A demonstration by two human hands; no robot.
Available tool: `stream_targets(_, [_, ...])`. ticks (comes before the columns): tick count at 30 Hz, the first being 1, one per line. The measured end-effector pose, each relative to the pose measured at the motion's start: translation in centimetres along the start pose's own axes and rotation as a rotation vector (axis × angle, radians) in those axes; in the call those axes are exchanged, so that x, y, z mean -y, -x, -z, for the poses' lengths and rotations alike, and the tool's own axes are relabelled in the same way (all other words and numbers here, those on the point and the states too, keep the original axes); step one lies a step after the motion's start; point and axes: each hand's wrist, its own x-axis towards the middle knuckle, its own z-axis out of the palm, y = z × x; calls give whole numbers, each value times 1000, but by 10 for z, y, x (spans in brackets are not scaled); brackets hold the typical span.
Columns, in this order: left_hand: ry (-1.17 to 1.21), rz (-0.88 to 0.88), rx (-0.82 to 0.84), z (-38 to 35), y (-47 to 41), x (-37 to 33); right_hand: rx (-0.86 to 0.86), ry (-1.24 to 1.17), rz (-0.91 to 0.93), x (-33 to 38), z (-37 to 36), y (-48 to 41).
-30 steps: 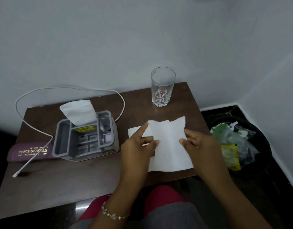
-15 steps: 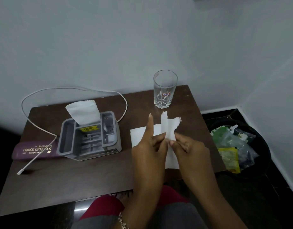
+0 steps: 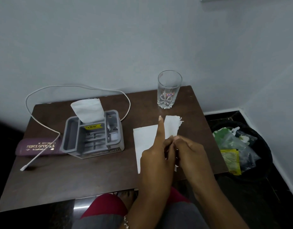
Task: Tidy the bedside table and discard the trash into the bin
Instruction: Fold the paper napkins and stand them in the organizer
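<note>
Now that we have folded the tissue point(image 3: 146, 142) narrower, both hands' grip pinches its raised edge, readying it for the bin point(image 3: 264, 146).

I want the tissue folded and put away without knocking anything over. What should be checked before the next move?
1. Both hands on the tissue: ok, left hand and right hand pinch it.
2. Fold finished: not ok, one flap stands up.
3. Glass clear of the hands: ok, upright, apart.
4. Bin within reach: ok, beside the table.
5. Room in the bin: cannot tell.
</note>
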Motion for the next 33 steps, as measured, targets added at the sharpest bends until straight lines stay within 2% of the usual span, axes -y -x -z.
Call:
stream_targets(7, [272,108,-59,8,3,-9,-2,-58,35,11,-1,-1])
stream_targets(10, [421,165,-90,21,1,-9,-22,-125,-39,15,-2,-5])
stream_targets(13, [396,239,-135,43,-9,-6,41,-180,-111,23,1,-5])
stream_targets(15, [427,404,-9,59,-14,-5,119,-205,-118,30,2,-2])
stream_targets(17, [593,526,208,73,-14,-4,210,-229,-121,37,0,2])
stream_targets(19, [688,513,268,82,-11,-2,279,-221,-127,42,-6,8])
stream_targets(25, [766,474,100,102,-9,4,568,-132,-118,50,-27,21])
stream_targets(33, [731,389,21,139,-6,15,652,-74,-106,42,-65,30])
